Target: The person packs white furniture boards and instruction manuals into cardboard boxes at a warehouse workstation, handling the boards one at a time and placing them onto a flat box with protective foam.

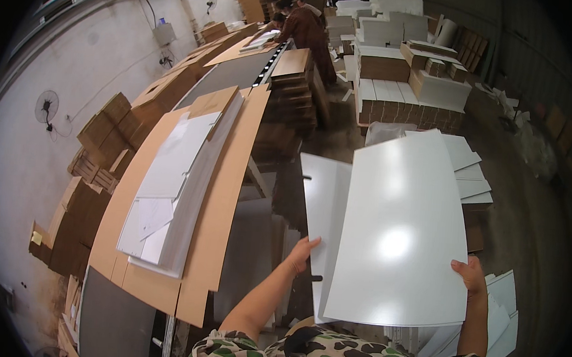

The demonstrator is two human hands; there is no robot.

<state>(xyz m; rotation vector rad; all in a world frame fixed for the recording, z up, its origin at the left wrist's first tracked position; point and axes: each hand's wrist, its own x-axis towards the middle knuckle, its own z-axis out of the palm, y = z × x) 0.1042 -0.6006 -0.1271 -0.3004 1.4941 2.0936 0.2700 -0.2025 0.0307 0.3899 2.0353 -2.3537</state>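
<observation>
In front of my body I hold large, glossy white panels. The front white panel (400, 231) is tilted, and my right hand (470, 275) grips its right edge, thumb on the face. Partly behind it, to the left, is a second white panel (325, 187) with small dark notches along its left edge. My left hand (303, 253) is closed on that edge, between the notches; its fingers behind the panel are hidden. To the left, a stack of white panels (169, 165) with white sheets on top lies on a flat brown cardboard sheet (208, 265).
A grey conveyor belt (233, 74) runs away at the left, lined by cardboard stacks (106, 128) near the wall. Piled white panels (473, 177) stand behind the held ones. Farther right is a pallet of stacked boards (402, 100). A person (308, 32) bends over the conveyor's far end.
</observation>
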